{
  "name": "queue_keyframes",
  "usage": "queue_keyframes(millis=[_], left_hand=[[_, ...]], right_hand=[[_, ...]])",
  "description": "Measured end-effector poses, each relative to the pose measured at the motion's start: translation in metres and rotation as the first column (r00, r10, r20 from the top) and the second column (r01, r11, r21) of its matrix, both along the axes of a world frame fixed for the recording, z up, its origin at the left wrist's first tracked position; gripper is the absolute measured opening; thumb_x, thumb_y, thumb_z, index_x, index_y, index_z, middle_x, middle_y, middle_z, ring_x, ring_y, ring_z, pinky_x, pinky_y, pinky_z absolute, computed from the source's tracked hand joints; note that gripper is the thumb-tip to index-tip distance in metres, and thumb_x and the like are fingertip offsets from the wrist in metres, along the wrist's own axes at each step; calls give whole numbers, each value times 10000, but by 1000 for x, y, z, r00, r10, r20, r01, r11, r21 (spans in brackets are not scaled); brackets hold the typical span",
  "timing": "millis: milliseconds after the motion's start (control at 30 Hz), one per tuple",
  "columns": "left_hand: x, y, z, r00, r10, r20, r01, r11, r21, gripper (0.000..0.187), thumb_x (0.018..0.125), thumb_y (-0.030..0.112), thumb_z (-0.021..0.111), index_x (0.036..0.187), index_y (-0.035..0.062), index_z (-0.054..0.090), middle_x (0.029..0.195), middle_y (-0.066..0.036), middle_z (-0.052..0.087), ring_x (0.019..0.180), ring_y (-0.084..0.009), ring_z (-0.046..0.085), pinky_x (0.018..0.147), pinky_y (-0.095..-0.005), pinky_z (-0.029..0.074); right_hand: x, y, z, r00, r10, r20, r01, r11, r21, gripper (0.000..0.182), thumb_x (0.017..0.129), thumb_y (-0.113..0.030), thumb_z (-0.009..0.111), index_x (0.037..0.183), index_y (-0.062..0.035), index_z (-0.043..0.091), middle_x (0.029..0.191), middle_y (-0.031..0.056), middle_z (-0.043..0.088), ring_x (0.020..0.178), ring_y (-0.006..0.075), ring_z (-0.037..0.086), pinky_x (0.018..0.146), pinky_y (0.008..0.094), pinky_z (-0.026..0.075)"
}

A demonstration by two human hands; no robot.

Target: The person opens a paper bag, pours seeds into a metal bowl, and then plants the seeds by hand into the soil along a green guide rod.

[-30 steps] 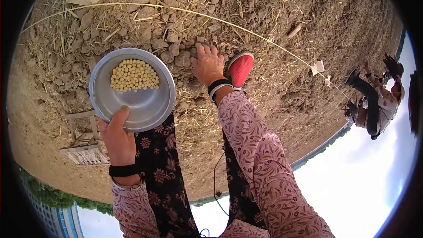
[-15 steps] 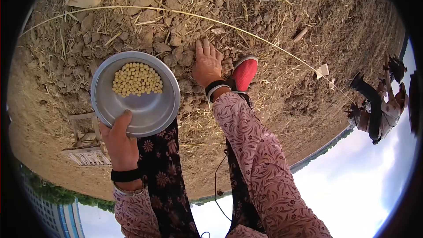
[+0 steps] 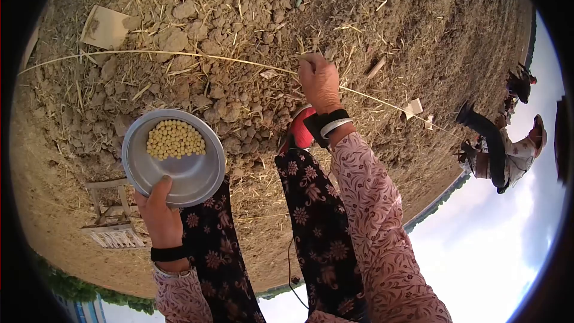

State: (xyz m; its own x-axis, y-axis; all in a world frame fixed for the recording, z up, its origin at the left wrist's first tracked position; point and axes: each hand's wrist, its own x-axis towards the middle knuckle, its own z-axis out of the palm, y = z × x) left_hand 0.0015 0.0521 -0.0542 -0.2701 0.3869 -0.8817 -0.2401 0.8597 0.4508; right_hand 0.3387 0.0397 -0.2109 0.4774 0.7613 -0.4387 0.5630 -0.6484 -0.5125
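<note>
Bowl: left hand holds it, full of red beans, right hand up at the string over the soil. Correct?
Not quite. In the head view the bowl in the left hand holds pale yellow beans, not red. The right hand is at the string.

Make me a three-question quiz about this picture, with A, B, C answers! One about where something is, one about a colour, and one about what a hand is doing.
1. Where do the pale yellow round seeds lie?
A. In the round silver metal bowl
B. On the square tan card
C. On the shoe

2. What colour is the shoe by the dark flowered trousers?
A. Blue
B. Red
C. White

3. What is the left hand doing?
A. Lying flat on the soil
B. Gripping the bowl's rim
C. Hanging open and bare

Answers: 1 A, the seeds are heaped inside the bowl. 2 B, the shoe shows red beside the right hand. 3 B, its thumb is hooked over the rim.
</note>
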Motion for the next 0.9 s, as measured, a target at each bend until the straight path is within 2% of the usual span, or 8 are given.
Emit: queue_keyframes(millis=[67,100,233,300,333,400,633,900], left_hand=[[2,1,1,1000,12,-18,-12,1000,-9,492,817,5,597,1285,14,446,1167,-105,552,1054,-221,568,905,-361,478],[4,1,1,1000,15,-13,-15,1000,19,493,822,15,602,1287,10,441,1178,-116,545,1054,-229,575,896,-366,494],[5,3,0,998,19,-56,-17,999,28,511,825,33,615,1299,6,425,1191,-128,532,1060,-236,574,904,-379,501],[-4,2,0,995,8,-97,-12,999,-37,508,825,27,615,1296,1,427,1191,-128,532,1059,-236,574,911,-380,497],[-7,1,1,993,-9,-115,-1,996,-86,504,825,22,614,1294,-4,430,1191,-128,533,1059,-235,574,919,-382,493],[-7,1,0,996,-2,-88,-4,998,-59,462,826,-4,602,1265,0,460,1166,-108,551,1054,-213,569,919,-369,476],[-1,4,-1,999,-21,-34,20,1000,-23,410,830,-33,579,1232,3,503,1128,-85,581,1038,-189,571,913,-341,457],[2,7,1,999,-9,-52,7,1000,-30,418,824,-25,585,1231,-6,492,1132,-94,571,1024,-201,577,901,-345,477]], right_hand=[[22,34,-25,998,-46,51,48,998,-48,178,852,-187,582,895,-63,702,796,180,678,763,362,661,717,410,524],[35,43,-49,998,-50,23,49,998,33,192,848,-199,579,888,-64,710,826,187,681,788,363,662,747,409,523],[50,96,-84,994,-101,40,102,995,-16,226,842,-221,597,906,-39,715,853,204,681,801,371,661,753,418,523],[52,107,-110,982,-188,-16,182,969,-168,269,836,-238,618,926,-3,713,868,225,679,809,384,658,749,426,523],[51,110,-110,996,-83,32,88,975,-204,319,828,-268,637,927,26,708,862,232,682,810,387,661,746,430,527],[44,112,-106,986,-145,80,159,967,-200,322,824,-273,630,945,14,714,897,233,686,831,378,668,770,431,525],[26,81,-82,994,-108,-30,82,889,-450,287,794,-273,632,982,-81,734,1023,174,689,946,342,655,879,387,503],[55,113,-93,982,-189,8,188,966,-179,302,797,-275,658,919,-8,729,874,215,694,822,343,675,796,405,526]])
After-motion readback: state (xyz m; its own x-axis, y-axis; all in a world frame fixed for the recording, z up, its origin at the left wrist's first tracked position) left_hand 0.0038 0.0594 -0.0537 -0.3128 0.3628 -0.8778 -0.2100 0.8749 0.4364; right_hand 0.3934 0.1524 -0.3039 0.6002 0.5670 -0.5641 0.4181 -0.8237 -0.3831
